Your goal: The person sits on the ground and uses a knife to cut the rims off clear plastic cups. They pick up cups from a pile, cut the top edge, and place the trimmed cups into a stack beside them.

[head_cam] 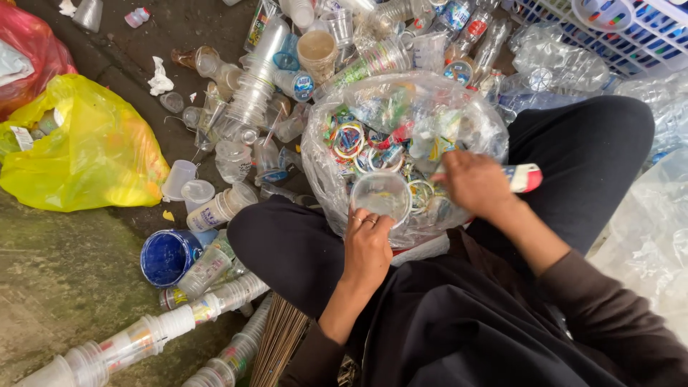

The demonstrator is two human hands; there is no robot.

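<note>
Head view: the left hand (367,247) grips a clear plastic cup (382,197) by its rim, mouth up, held over the open clear bag (324,168) that rests between the person's knees. The right hand (475,183) is closed around a small cutter with a red-and-white handle (524,177), working at the cup's rim; the blade itself is hidden. The step in hand appears to be stripping the seal ring from the cup. The next move likely calls for a steady turn of the cup against the blade, with the freed ring dropped straight into the bag. Count: one cup in hand, one cutter, one clear bag of coloured rings (349,137) too many to count, one yellow bag (86,147), one blue tub (166,256), and at least two long stacks of nested cups (154,331) on the ground, the other at (256,80).
</note>
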